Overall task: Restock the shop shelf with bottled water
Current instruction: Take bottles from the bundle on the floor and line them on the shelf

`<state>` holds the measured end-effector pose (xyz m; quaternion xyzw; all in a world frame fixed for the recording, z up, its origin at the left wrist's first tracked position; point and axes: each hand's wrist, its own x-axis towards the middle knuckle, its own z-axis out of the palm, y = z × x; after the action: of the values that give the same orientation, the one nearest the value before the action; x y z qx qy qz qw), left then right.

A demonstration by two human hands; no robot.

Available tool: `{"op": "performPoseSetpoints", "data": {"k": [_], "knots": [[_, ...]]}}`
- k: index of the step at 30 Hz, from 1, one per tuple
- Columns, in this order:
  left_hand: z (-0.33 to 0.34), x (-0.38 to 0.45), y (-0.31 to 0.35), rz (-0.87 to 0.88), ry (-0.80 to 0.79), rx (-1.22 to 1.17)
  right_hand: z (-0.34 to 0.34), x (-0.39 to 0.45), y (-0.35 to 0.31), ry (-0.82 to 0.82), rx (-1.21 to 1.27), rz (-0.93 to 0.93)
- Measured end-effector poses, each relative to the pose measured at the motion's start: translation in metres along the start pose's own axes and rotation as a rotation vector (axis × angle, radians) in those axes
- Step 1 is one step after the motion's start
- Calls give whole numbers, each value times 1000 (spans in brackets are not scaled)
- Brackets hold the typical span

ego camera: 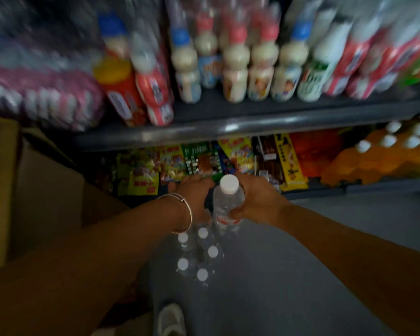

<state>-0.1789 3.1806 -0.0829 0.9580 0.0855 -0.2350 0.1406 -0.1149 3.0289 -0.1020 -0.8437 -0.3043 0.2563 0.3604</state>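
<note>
A clear water bottle (pixel 226 202) with a white cap and a red label stands upright in my right hand (pixel 257 200), whose fingers curl round its body. My left hand (pixel 192 192), with thin bangles on the wrist, reaches down just left of that bottle; its fingers point down and what they touch is hidden. Below both hands, several more white-capped water bottles (pixel 197 255) stand grouped on the grey floor. The dark shelf (pixel 228 117) above carries blurred drink bottles.
A cardboard box (pixel 46 190) stands at the left. The lower shelf holds snack packets (pixel 204 161) and orange bottles with white caps (pixel 386 151). A white shoe (pixel 171 320) shows at the bottom edge. Grey floor lies to the right.
</note>
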Motion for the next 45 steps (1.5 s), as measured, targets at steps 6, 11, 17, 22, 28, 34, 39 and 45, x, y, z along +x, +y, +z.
{"op": "performPoseSetpoints", "data": {"k": [6, 11, 17, 22, 28, 34, 39, 45], "knots": [[-149, -86, 28, 95, 63, -3, -113, -32, -137, 24, -3, -174], [-268, -164, 43, 119, 102, -109, -203, -60, -264, 40, -48, -285], [-411, -263, 58, 149, 230, -261, -289, -86, -410, 152, -9, -401], [-517, -340, 52, 114, 387, -361, -348, -97, -526, 231, 52, -500], [-624, -410, 34, 114, 545, -404, -404, -104, -653, 286, 118, -629], [-711, -439, 11, 135, 702, -378, -444, -84, -753, 350, 80, -711], [-762, -421, -16, 140, 765, -333, -465, -42, -805, 424, 97, -685], [-792, -365, -47, 164, 796, -229, -474, 21, -829, 473, 91, -574]]}}
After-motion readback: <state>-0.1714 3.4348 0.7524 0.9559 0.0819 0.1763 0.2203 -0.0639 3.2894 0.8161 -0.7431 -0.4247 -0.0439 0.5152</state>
